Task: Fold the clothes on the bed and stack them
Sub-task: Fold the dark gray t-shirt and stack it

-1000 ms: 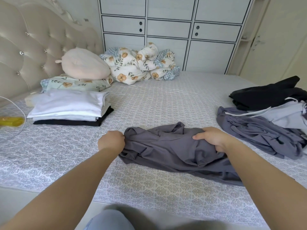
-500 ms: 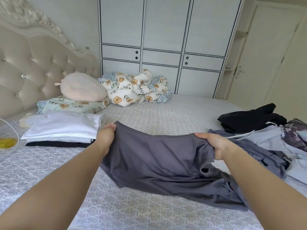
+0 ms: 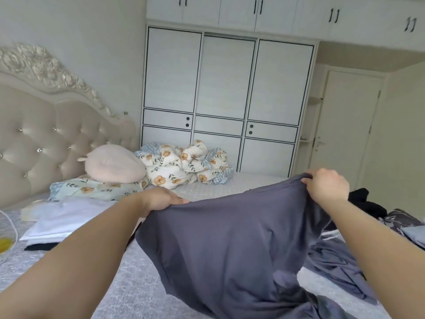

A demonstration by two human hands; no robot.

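Observation:
A dark grey garment [image 3: 230, 240] hangs spread in the air above the bed [image 3: 128, 288]. My left hand [image 3: 161, 199] grips its upper left edge, and my right hand [image 3: 326, 185] grips its upper right edge, held higher. The garment's lower end trails onto the bed at the bottom right. A folded stack [image 3: 66, 219] of white pieces over a black one lies at the left. Unfolded clothes lie at the right: a grey-blue heap [image 3: 333, 263] and a black piece [image 3: 365, 203].
A pink cushion [image 3: 115, 163] rests on a floral pillow [image 3: 92, 187] near the tufted headboard [image 3: 46, 134]. A bunched floral duvet [image 3: 184, 166] lies at the far edge, before the white wardrobe [image 3: 227, 100]. A white cable and a yellow thing [image 3: 4, 244] sit at the far left.
Both hands have lifted the grey garment off the bed and pulled it wide apart; the right hand rose higher. The view has tilted up toward the wardrobe.

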